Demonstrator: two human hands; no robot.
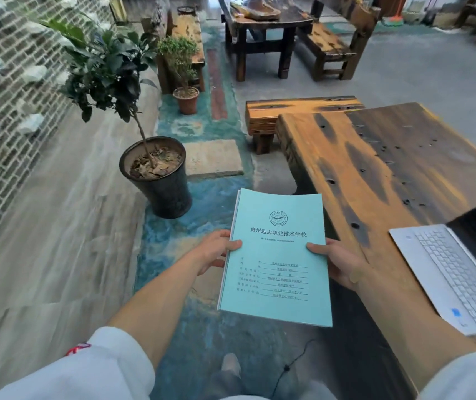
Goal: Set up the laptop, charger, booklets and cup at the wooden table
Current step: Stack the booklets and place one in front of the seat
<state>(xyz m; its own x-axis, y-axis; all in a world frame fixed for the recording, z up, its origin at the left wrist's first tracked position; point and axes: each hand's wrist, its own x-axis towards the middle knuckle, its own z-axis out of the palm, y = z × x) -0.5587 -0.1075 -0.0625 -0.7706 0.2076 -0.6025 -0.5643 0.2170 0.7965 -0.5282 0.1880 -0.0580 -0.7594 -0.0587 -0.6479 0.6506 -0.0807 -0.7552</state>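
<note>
Holding booklets point(275, 255) off the bench point(375, 168) edge, beside laptop point(456, 275); left hand point(216, 251) and right hand point(337, 265) pinching opposite side margins; likely light, floppy, best supported at both edges.

teal booklet point(277, 255) cover titled 贵州远志职业技术学校 (round emblem above), smaller lines unreadable

A pale teal booklet stack point(275, 255), cover up with dark print, is held off the surface, while an open white laptop point(458, 272) sits at its three o'clock.
</note>
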